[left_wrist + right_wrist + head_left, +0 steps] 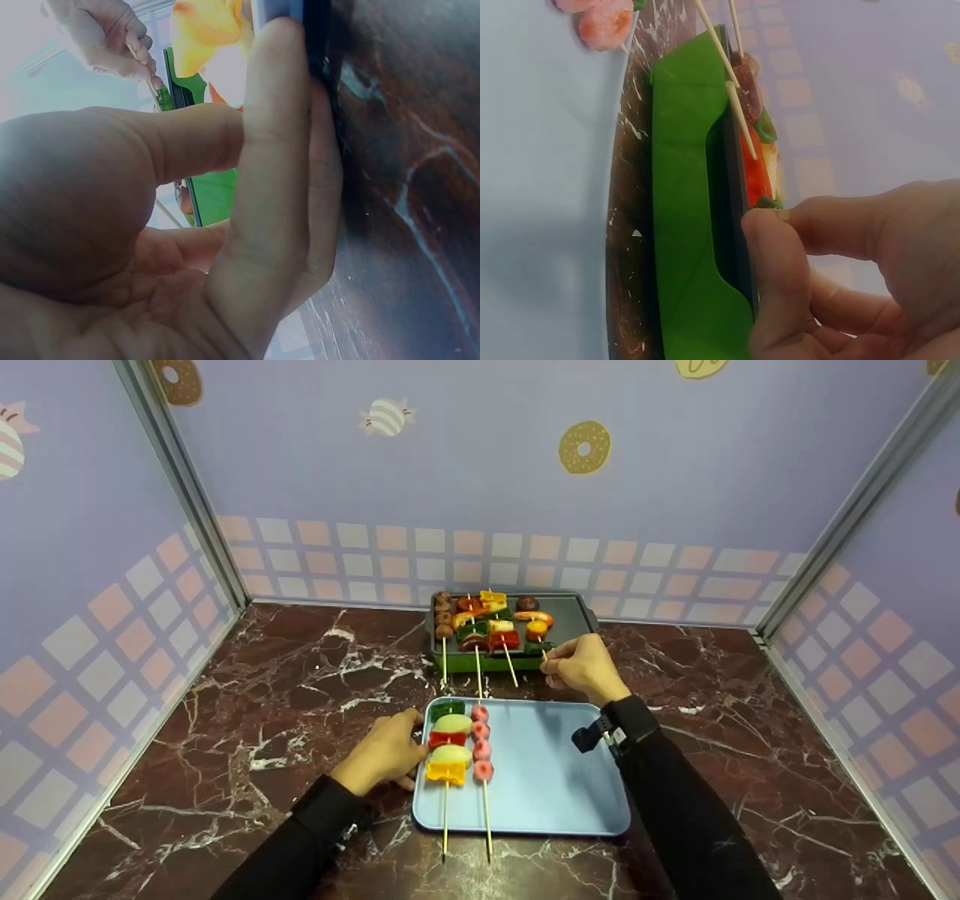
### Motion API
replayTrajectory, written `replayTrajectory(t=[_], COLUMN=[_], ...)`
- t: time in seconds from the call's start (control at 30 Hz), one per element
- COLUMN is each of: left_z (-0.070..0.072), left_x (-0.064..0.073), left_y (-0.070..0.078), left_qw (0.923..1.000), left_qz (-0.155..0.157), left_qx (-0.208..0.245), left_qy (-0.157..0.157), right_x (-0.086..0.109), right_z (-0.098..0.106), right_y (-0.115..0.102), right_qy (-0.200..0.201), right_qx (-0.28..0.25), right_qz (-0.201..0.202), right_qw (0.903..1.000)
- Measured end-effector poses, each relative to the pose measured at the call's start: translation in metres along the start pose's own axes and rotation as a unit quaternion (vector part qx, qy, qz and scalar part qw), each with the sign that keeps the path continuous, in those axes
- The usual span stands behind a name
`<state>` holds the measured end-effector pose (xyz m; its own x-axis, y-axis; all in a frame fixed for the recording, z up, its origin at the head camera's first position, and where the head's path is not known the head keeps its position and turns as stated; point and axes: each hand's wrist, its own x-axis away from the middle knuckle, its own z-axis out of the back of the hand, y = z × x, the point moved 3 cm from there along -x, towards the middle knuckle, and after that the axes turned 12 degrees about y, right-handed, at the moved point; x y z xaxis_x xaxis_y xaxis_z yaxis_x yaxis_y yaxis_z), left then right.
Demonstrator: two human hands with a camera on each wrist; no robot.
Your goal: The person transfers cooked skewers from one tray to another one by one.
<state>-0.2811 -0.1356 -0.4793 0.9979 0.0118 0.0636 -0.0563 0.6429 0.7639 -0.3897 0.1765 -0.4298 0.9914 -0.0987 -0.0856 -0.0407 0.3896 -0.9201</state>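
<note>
Dark marbled table point(292, 712): tray point(559, 769) near, grill point(571, 619) far.
The right hand point(586, 666) pinches the stick of the grill's rightmost skewer point(537, 631), loaded end just beyond the grip; the left hand point(384, 751) grips the tray's left edge, beside 2 skewers point(450, 754).

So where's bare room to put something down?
Free: the blue rectangular tray, right of its wooden skewer of pink rounds; brown marbled tabletop outside both black sleeves. Crowded: the tray's left and much of the green-sided, dark-topped grill, laden with skewers.
</note>
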Motion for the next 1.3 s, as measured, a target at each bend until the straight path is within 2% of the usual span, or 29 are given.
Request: replayTrajectory(t=[0.8, 1.03, 1.3], left_z=[0.0001, 0.0001, 0.0005], left_x=[0.0001, -0.0007, -0.0006], left_y=[-0.0002, -0.0006, -0.0004], left_qw=[1.0, 0.9999, 0.9998], left_qz=[0.01, 0.012, 0.016], left_qx=[-0.003, -0.002, 0.002], left_qy=[0.001, -0.011, -0.013], right_x=[0.0028, 0.0042, 0.0084], right_z=[-0.0063, -0.0046, -0.0018], right_y=[0.0039, 0.0037, 0.0009], right_qy=[0.027, 0.027, 0.035], right_qx=[-0.016, -0.023, -0.025], right_qz=[-0.002, 0.016, 0.02], right_qw=[0.9995, 0.9993, 0.9989])
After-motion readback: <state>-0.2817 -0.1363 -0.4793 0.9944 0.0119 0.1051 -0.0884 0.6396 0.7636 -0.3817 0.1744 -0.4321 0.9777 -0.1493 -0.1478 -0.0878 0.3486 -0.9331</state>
